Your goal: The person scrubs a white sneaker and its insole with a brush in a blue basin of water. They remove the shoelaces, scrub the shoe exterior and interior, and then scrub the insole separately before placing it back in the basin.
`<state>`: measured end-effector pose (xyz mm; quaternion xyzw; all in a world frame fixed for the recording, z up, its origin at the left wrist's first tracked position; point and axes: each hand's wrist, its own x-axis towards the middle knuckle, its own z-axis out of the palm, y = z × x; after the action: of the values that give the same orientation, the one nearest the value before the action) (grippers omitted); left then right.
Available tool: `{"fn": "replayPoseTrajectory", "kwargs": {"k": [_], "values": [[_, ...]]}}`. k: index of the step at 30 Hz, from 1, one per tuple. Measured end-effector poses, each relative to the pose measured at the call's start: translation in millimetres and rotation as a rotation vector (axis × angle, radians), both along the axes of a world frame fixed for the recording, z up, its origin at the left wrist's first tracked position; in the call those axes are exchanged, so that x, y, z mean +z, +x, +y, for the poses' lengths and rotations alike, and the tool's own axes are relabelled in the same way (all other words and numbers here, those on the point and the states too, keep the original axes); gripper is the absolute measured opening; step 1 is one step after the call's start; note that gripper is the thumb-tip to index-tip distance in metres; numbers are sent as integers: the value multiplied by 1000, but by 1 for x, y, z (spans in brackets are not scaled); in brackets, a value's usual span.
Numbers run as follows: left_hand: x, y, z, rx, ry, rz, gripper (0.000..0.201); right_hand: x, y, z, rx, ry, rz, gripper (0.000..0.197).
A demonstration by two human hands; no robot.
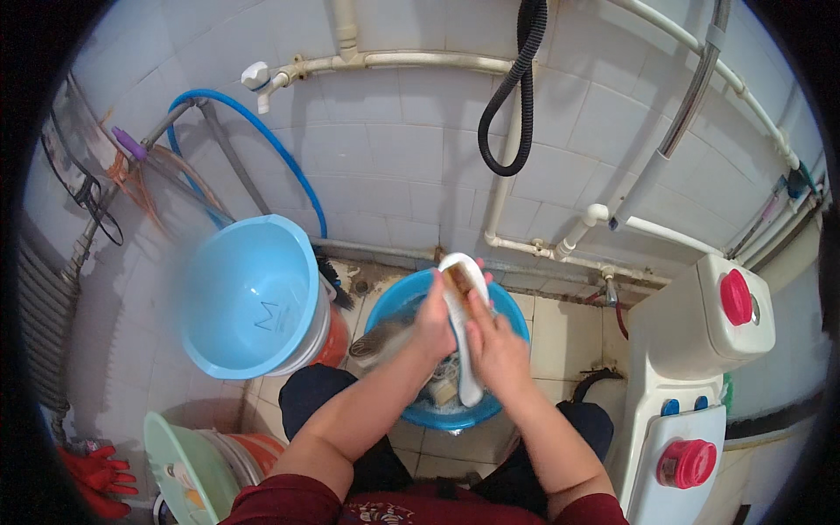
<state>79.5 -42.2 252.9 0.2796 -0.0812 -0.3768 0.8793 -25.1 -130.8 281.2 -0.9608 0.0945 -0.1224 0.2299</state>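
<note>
A long shoe with a white sole (472, 382) is tilted above the blue basin (523, 337), its far end raised. My left hand (430, 325) is closed around its left side. On the right, my right hand (499, 350) is closed with its fingers over the sole. A small brown piece (458, 280) lies against the sole's upper part by the right fingers; it looks like a scrub brush, but it is partly hidden. A brown-grey shoe (374, 341) rests at the basin's left side. Sudsy water and pale things show below my hands.
Left stands a light blue tub (254, 293) stacked on other buckets. A pale green basin (171, 472) is nearer me, beside red gloves (98, 477). White jugs with red caps (737, 296) stand right. A tap (260, 83), pipes and a black hose (507, 166) run along the tiled wall.
</note>
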Motion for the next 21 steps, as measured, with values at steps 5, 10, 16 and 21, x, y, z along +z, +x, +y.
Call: {"fn": "replayPoseTrajectory", "kwargs": {"k": [5,10,16,21], "values": [[6,-17,-8,36,-52,17,69,10,3,-8,-8,7,104,48],[-1,-14,-11,-12,-129,17,72,-1,9,-8,-58,-39,-20,48],[12,-17,-14,45,-39,107,69,-4,10,-16,-20,-67,9,52],[1,-10,-6,12,-49,145,67,4,8,-5,-43,-73,11,50]]}}
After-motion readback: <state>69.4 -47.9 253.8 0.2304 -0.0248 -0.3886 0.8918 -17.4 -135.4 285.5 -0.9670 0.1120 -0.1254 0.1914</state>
